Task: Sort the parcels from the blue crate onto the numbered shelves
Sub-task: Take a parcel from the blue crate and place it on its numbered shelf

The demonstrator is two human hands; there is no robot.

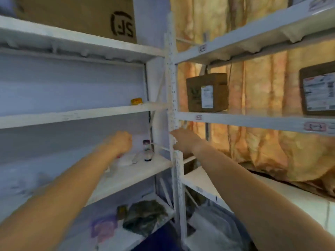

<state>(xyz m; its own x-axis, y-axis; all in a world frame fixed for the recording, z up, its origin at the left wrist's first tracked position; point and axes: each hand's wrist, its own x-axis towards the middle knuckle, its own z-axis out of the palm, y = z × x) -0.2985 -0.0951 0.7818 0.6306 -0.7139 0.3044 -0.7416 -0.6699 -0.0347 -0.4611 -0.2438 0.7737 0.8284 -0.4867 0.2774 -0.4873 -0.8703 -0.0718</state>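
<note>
L hand [121,142] over white, soft-looking parcel [125,161] on shelf [154,165]; R hand [184,142] at upright post [172,78]; both grips too blurred to tell; brown labelled carton [206,92] upper R

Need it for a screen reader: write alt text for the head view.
A person's left hand hovers over a white bag beside a dark bottle on a white shelf; the right hand is at the upright post. A labelled brown box stands on the right-hand shelf.

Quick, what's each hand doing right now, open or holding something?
Left hand: fingers curled above a white bag; grip cannot be told.
Right hand: at the shelf post, fingers hidden; cannot be told.
</note>
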